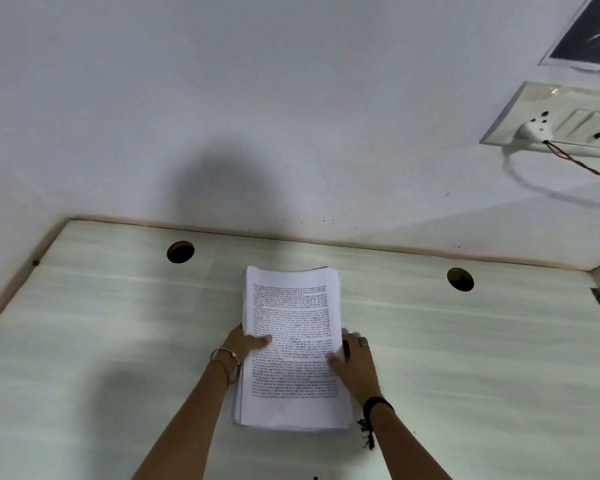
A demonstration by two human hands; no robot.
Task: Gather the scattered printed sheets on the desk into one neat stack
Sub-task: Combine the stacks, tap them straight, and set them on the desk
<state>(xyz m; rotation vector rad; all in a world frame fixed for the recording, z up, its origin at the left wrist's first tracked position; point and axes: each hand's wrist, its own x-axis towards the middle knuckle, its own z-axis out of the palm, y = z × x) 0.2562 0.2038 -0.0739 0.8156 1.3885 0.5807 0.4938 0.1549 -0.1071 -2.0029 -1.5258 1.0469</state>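
Head view, task's thing: one stack of printed sheets [291, 344] lies flat on the pale table [118, 341], about midway across it, long side running away from the person. No loose sheet shows anywhere else on the table.
Head view, left hand [245, 342]: at the stack's left edge. The thumb lies on the top page and the other fingers are hidden behind or under the edge, so the grip looks like a pinch on the stack.
Head view, right hand [355, 362]: against the right edge. The thumb is over the top page and the fingers curl down the side, so the grip is closed on the stack.
Stack edges: the lower sheets jut out a little at the near left corner and along the near edge. The far edge is also slightly uneven.
Step in hand: by my reading, gathering is done and this is the squaring-up between both hands.
Next move calls for: even pressure from both sides, or a tap of the near edge on the table, to bring the lower sheets in without fanning the top ones.
Containers: no tray, box or folder is in view. The stack rests straight on the table.
Cable holes [180, 251]: two round holes in the table near the wall. They are dark inside, and nothing shows in them.
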